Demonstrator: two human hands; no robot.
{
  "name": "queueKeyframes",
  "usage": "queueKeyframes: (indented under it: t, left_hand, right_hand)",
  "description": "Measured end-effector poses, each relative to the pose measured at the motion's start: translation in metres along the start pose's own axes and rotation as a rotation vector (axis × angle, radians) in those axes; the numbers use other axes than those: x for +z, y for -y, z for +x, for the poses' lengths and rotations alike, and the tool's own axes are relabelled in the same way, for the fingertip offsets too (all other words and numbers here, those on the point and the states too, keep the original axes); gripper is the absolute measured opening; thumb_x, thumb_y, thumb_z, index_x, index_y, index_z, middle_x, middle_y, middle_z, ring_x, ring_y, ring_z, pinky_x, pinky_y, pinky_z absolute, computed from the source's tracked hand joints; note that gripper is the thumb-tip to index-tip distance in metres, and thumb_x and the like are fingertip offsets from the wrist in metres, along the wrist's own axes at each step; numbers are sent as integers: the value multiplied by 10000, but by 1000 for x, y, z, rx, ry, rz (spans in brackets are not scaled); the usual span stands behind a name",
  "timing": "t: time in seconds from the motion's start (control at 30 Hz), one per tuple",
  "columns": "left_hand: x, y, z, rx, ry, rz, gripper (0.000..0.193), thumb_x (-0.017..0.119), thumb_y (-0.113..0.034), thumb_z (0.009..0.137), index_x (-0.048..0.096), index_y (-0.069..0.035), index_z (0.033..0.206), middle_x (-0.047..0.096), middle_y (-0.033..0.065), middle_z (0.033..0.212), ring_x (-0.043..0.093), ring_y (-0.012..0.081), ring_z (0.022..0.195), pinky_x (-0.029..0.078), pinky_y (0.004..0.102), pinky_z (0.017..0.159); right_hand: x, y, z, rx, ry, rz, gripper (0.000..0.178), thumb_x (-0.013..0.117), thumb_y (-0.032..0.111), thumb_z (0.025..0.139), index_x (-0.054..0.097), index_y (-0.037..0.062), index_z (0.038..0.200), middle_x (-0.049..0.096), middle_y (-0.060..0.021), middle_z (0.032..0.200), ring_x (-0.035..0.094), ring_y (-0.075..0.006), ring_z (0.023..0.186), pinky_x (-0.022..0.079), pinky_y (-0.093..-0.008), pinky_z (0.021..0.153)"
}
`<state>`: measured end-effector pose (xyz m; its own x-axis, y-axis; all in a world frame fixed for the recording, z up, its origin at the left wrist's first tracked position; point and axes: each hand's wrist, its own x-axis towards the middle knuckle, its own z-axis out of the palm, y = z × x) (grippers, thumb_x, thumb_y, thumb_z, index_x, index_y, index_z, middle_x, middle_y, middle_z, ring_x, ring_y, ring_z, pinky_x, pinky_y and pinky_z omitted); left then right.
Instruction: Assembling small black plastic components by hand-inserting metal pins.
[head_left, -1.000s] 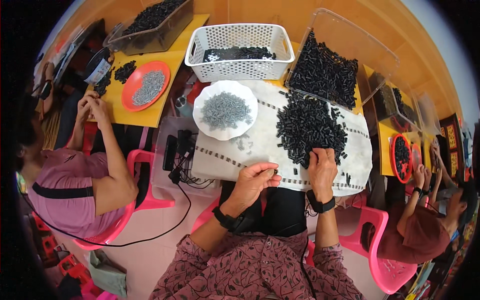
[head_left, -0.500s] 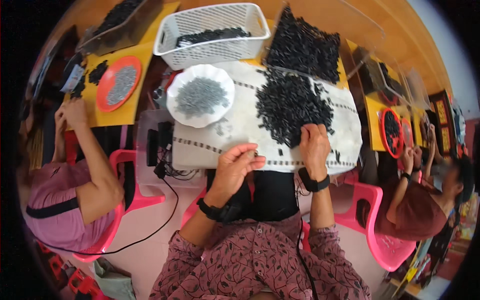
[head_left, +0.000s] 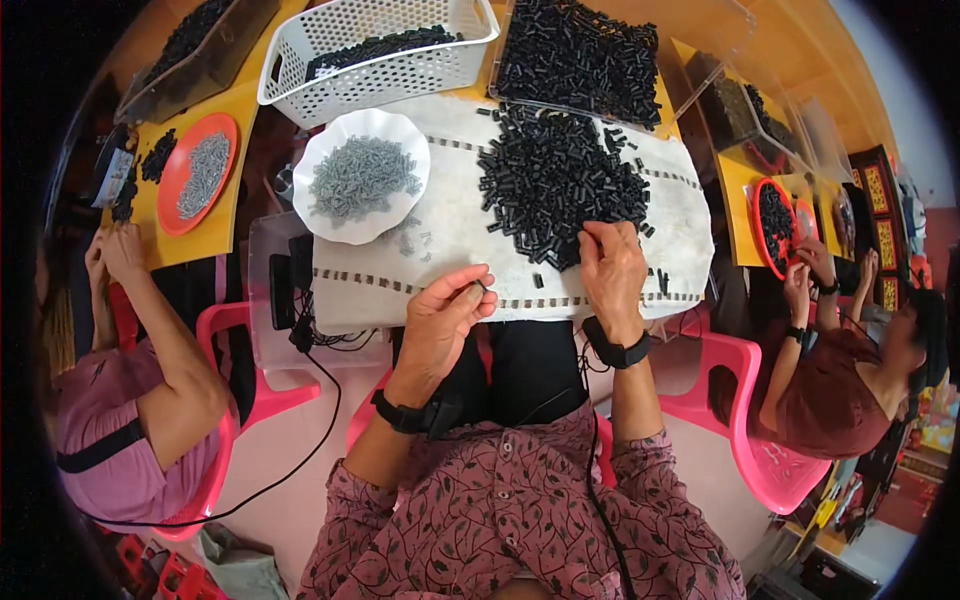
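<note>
Still, we kept a small dark piece (head_left: 481,286) pinched in our left hand (head_left: 438,318) near the white cloth (head_left: 462,225)'s front edge, while our right hand (head_left: 614,272) stayed at the black pile (head_left: 550,180), its grip hidden, so little had apparently advanced.

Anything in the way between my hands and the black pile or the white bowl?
Nothing visible blocks the right hand; it is at the near edge of the black pile. Between the left hand and the white bowl, only a few loose grey pieces lie low on the pale cloth, near the bowl's rim.
</note>
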<state>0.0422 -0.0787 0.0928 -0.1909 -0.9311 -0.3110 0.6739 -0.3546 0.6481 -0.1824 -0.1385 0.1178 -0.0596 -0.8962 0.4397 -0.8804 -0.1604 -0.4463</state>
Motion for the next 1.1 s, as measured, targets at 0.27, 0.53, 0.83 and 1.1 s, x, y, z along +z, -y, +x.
queueKeyframes:
  t: [0.27,0.53,0.83,1.1]
  left_hand:
    - [-1,-2,1,-2,48,-5,269,536,-17,945,591,3,1208,627,102,1086,600,158,925,495,281,832]
    - [0,-3,0,-33,38,13,278,529,-16,949,580,3,1221,628,105,1086,602,158,927,494,282,832]
    - [1,-4,0,-40,47,22,280,526,-23,952,574,8,1227,628,104,1085,603,156,928,496,285,832]
    - [-1,-5,-1,-47,41,27,276,525,-17,950,578,11,1219,626,106,1081,602,159,928,496,286,830]
  right_hand:
    - [-2,-1,0,17,52,10,82,656,82,814,677,51,887,598,-128,845,617,-336,691,488,-417,595]
    - [-3,2,0,13,21,28,76,657,76,814,675,49,883,601,-127,835,623,-326,691,494,-410,596]
    - [5,20,2,69,115,42,130,706,144,795,685,38,867,607,-126,834,625,-319,676,497,-400,582]
    - [15,22,12,61,153,-23,113,696,143,800,690,38,839,607,-141,819,624,-344,706,498,-410,605]
